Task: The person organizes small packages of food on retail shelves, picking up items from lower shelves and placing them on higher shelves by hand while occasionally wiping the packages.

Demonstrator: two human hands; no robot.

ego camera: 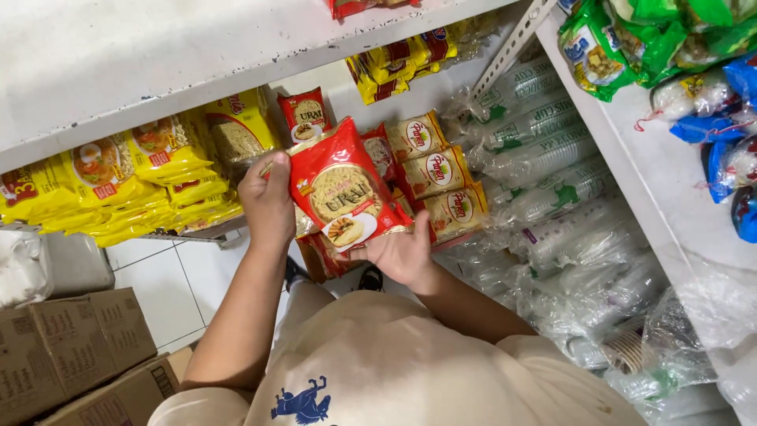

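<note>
Seen from above, the left hand [268, 201] grips the upper left edge of a red noodle packet [344, 188] while the right hand [404, 252] supports its lower right corner, holding it tilted over a low shelf. Just behind it lie more red packets [305, 113] and a row of tan packets [439, 183], with yellow packets [150, 170] stacked to the left under a white shelf board [158, 55]. Sleeves of clear plastic cups [544, 158] lean to the right, green snack bags [631, 35] sit on the upper right shelf, and cardboard boxes [71, 347] stand on the tiled floor at lower left.

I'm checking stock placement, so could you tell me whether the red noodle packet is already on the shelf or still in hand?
In hand: the red noodle packet is held off the shelf, left hand at its top-left edge, right hand under its bottom corner.
</note>
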